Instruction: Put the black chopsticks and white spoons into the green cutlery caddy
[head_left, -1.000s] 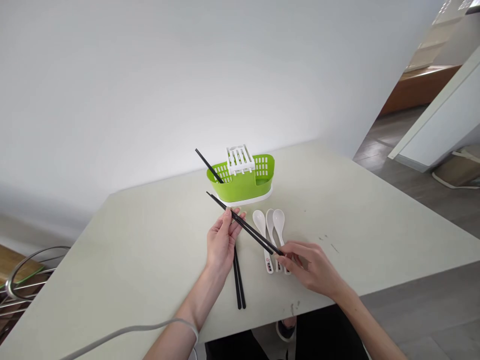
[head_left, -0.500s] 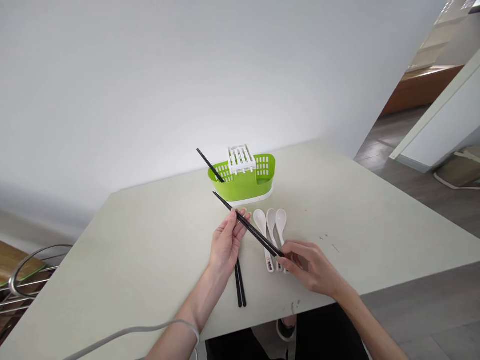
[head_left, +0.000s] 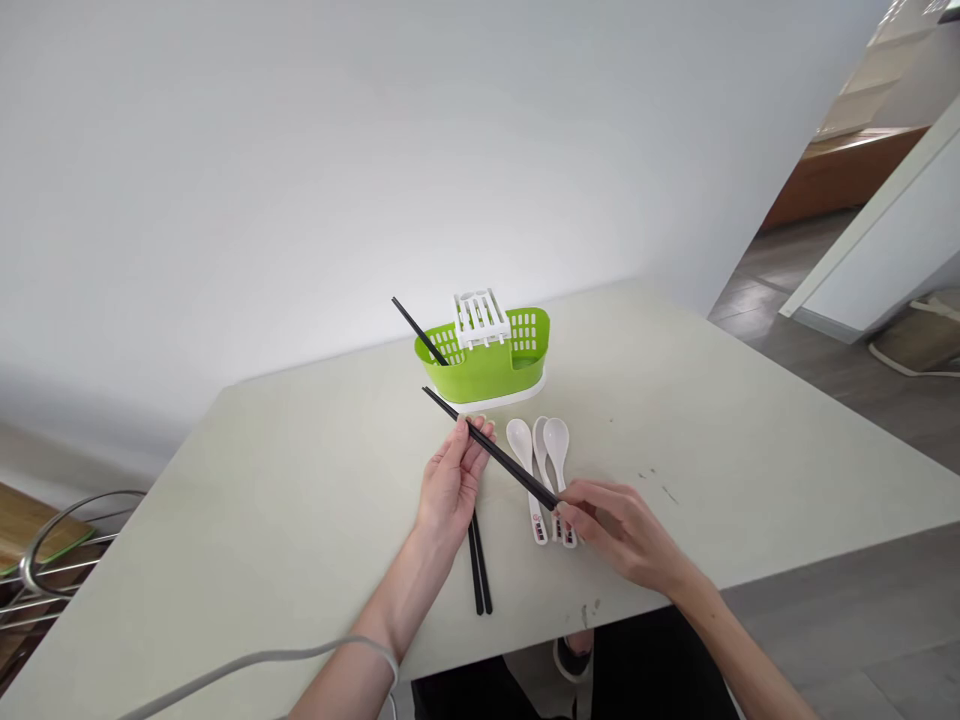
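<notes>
1. Near the front edge of the desk, a pair of black chopsticks is laid flat; its far ends are hidden behind the left hand.
2. The fingers of the right hand are closed in a pinch on the near, thicker ends of the held chopsticks; these ends are partly covered by the fingertips.
3. By the left hand, the held chopsticks are gripped under the thumb, with the other fingers loosely extended beneath. The chopsticks are slanted between both hands, the thin tips projecting beyond the left thumb.
4. Three white spoons are placed between the hands, bowls outward; their handles are partly obscured by the held chopsticks and right fingers.
5. Beyond the left fingers, a green basket is positioned, fitted with a white rack. Black chopsticks are leaned inside, lower ends concealed.
</notes>
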